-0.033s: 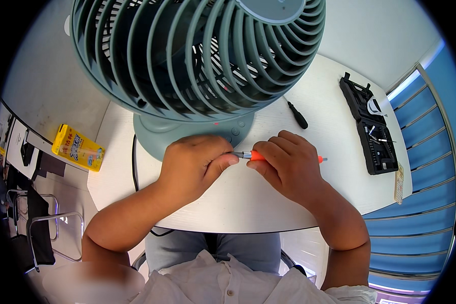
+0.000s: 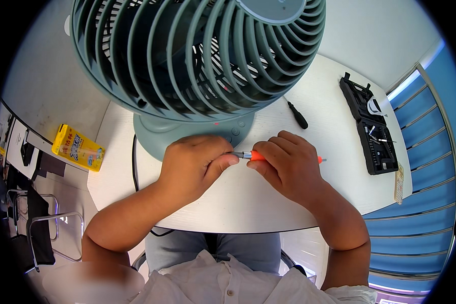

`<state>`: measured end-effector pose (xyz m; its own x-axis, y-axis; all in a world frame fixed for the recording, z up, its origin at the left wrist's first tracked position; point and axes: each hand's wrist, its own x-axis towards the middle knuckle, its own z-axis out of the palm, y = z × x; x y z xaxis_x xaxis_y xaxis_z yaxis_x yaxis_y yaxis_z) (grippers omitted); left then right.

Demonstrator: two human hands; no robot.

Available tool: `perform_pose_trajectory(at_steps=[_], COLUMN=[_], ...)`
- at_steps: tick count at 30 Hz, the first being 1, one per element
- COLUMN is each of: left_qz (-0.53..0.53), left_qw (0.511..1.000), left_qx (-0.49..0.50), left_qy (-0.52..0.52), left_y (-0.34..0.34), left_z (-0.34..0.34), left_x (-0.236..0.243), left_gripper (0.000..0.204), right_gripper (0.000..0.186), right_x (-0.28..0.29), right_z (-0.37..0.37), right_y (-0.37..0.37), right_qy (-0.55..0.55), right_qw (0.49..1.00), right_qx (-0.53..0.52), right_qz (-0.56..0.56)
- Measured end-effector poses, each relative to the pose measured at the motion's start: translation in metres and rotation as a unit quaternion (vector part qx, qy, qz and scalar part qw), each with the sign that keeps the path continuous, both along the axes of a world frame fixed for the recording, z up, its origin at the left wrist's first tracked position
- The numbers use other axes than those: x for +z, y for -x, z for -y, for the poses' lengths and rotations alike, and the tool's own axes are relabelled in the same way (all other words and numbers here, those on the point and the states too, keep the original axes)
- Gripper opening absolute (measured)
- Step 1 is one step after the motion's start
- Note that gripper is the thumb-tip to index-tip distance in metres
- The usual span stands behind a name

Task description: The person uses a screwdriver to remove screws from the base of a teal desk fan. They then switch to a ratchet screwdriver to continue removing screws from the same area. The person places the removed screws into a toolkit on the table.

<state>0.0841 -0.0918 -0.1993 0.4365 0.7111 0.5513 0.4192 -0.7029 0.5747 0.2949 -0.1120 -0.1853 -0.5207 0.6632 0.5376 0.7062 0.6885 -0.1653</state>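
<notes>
In front of the fan base, both my hands are on an orange-handled screwdriver [image 2: 257, 155]. My right hand [image 2: 291, 161] wraps its handle, and the orange end with a grey tip sticks out past the fingers. My left hand [image 2: 197, 161] pinches the metal shaft end between thumb and forefinger; the very tip is hidden there. Just beyond stands a large grey-green fan [image 2: 152, 124] with a curved-rib grille and round buttons on its base. A second screwdriver with a black handle [image 2: 297, 115] lies on the table to the right of the fan.
On the white table [image 2: 248, 202], an opened black tool case [image 2: 372, 144] with bits lies at the right, a small printed strip [image 2: 399, 183] beside it. A yellow box [image 2: 78, 148] stands at the left edge. A black cable [image 2: 134, 162] runs past the base. Metal railings [image 2: 420, 175] flank the right side.
</notes>
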Motion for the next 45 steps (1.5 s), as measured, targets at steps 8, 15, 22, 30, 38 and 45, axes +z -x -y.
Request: perform_pose_trajectory(at_steps=[8,15,22,30,38,45], left_qz=[0.044,0.051,0.039,0.044,0.019,-0.008], left_qw=[0.997,0.990,0.991,0.991,0.992,0.994], left_qx=[-0.040,-0.052,-0.029,-0.027,-0.028,-0.058], left_qy=[-0.055,-0.124,-0.127,-0.120,-0.120,-0.097], left_y=[0.003,0.001,0.002,0.002,0.003,0.006], left_z=[0.000,0.000,0.000,0.001,0.000,0.000], left_x=[0.002,0.005,0.003,0.003,0.003,0.006], left_gripper=[0.019,0.016,0.017,0.019,0.018,0.020], right_gripper=[0.021,0.023,0.023,0.022,0.022,0.024], right_x=[0.001,0.002,0.002,0.002,0.004,0.005], right_z=[-0.007,-0.009,-0.010,-0.008,-0.007,-0.008], right_y=[-0.007,-0.008,-0.008,-0.006,-0.007,-0.008], right_qy=[0.139,0.151,0.144,0.128,0.125,0.117], right_qw=[0.986,0.982,0.983,0.987,0.988,0.990], right_qx=[0.065,0.099,0.097,0.081,0.069,0.060], right_qz=[-0.059,-0.064,-0.061,-0.057,-0.054,-0.049])
